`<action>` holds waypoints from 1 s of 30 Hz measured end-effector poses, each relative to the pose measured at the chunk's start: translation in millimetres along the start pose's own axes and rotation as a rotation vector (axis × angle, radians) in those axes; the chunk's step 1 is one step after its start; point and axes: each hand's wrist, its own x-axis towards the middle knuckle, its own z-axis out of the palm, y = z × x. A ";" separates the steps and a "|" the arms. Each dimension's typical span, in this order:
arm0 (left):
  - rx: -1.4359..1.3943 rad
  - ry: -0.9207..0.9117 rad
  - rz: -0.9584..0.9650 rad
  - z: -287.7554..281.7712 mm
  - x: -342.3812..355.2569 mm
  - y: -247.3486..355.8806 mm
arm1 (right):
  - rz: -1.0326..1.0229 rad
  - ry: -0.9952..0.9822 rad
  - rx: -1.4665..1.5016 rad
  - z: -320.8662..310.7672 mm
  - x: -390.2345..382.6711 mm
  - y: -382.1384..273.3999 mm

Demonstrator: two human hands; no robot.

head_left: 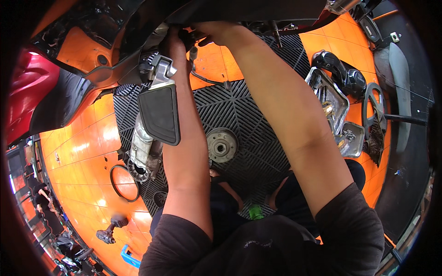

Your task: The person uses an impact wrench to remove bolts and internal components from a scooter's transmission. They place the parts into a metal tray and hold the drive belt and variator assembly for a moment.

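Observation:
Both my arms reach up under the dark body of a scooter (198, 13). My left hand (173, 43) is at its underside, and its fingers are hidden among dark parts. Close beside it, my right hand (212, 33) has bent fingers at a small dark part that I cannot make out. A cable with a connector (193, 53) hangs below the hands. A black footrest (159, 115) on a metal bracket stands out beside my left forearm. Between my forearms, a round metal disc (222, 145) lies on the black ribbed mat (253, 110).
A metal casing (139, 146) and a black belt (124, 184) lie at left, with a cordless power tool (112, 229) farther down. Metal trays (345, 105) of tools and small parts sit at right, beside a black cover (338, 73). Red bodywork (30, 87) stands far left.

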 end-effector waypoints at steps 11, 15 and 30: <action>-0.194 -0.055 -0.021 -18.9 -0.6 -22.9 | 0.077 -0.143 0.256 -0.3 -17.9 -4.8; -0.256 -0.181 -0.210 -34.5 -36.7 -13.3 | 0.232 -0.253 0.438 -16.1 -55.8 -18.8; -0.459 -0.381 -0.705 -6.6 -249.9 13.8 | -0.394 0.143 -0.311 -56.5 -321.6 -26.1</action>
